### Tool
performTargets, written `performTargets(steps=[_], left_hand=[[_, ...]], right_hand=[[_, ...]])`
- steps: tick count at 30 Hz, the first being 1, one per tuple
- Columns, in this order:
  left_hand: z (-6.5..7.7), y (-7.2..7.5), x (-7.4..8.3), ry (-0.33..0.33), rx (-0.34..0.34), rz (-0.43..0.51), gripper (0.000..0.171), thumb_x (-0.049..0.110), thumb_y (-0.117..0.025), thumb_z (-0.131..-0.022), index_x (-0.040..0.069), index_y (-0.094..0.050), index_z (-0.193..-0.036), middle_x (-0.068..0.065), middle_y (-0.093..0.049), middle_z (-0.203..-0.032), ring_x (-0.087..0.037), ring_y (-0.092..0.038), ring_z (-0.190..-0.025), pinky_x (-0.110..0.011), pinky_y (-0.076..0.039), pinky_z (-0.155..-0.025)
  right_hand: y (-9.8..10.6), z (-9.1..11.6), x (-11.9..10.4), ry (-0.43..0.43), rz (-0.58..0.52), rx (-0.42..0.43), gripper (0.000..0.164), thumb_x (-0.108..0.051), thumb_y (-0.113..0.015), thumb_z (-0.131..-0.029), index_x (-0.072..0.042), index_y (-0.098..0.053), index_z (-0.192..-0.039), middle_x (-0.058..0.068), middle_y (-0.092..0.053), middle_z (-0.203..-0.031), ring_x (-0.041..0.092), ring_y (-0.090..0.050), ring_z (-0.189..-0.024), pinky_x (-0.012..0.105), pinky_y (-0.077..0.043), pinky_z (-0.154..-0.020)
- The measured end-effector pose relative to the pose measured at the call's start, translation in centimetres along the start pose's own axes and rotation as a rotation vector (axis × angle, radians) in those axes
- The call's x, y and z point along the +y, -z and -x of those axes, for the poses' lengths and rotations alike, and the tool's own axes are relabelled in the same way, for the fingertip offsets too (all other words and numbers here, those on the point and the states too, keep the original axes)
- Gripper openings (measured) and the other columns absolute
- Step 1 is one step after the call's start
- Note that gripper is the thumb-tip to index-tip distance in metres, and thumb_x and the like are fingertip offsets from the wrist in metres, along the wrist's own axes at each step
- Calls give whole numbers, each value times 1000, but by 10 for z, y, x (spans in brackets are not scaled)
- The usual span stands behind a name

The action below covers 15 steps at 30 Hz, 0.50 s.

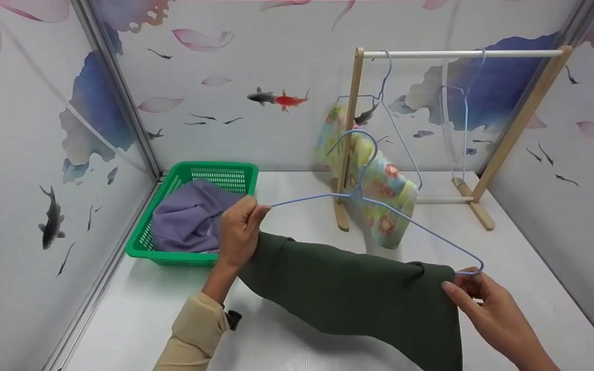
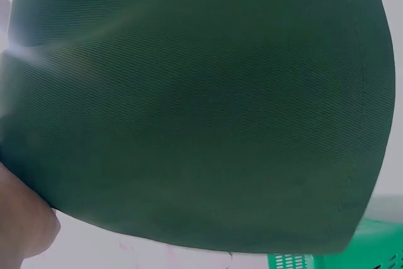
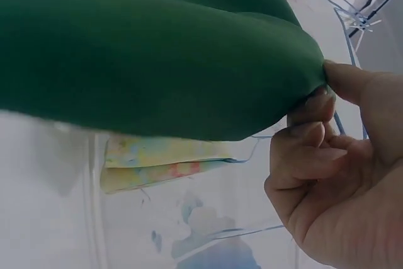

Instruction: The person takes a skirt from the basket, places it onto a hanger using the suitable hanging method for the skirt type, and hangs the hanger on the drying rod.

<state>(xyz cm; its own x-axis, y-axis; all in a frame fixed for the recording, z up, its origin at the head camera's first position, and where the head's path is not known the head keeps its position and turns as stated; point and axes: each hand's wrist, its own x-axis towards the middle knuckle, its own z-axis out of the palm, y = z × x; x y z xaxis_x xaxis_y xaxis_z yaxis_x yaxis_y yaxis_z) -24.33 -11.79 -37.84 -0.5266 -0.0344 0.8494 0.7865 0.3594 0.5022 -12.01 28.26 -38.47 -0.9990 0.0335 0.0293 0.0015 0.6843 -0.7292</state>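
Observation:
A dark green cloth (image 1: 348, 288) hangs between my two hands, along the lower side of a light blue clothes hanger (image 1: 356, 193) whose hook points up. My left hand (image 1: 239, 229) grips the cloth's upper left corner together with the hanger's left end. At the other end, my right hand (image 1: 498, 309) pinches the cloth's upper right corner just below the hanger's right end. The cloth (image 2: 201, 111) fills most of the left wrist view, where a stitched hem shows. In the right wrist view, the right thumb (image 3: 352, 83) presses the cloth's edge against curled fingers.
A green basket (image 1: 194, 259) with purple cloth (image 1: 188, 216) inside stands at the back left. Behind the hanger is a wooden rack (image 1: 462, 54) bearing a flowered cloth (image 1: 387, 206) on one hanger and another bare hanger (image 1: 465, 118). Printed walls surround the white table (image 1: 513, 257).

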Motion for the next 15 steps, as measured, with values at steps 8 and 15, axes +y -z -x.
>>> performTargets(steps=[8,15], left_hand=[[12,2,-15,-11,11,-42,44,29,-59,-89,8,-35,-58,-1,-28,-56,-5,-24,-50,-23,-20,-46],[19,11,-17,-13,9,-102,44,38,-57,-89,12,-37,-60,5,-28,-58,-5,-26,-50,-23,-21,-46]], right_hand=[[-1,-3,2,45,62,139,33,-41,-57,-89,-8,-64,-90,5,-56,-77,18,-49,-72,27,-45,-58],[2,0,5,56,77,325,31,-36,-56,-90,-8,-60,-78,6,-51,-66,17,-47,-58,23,-41,-47]])
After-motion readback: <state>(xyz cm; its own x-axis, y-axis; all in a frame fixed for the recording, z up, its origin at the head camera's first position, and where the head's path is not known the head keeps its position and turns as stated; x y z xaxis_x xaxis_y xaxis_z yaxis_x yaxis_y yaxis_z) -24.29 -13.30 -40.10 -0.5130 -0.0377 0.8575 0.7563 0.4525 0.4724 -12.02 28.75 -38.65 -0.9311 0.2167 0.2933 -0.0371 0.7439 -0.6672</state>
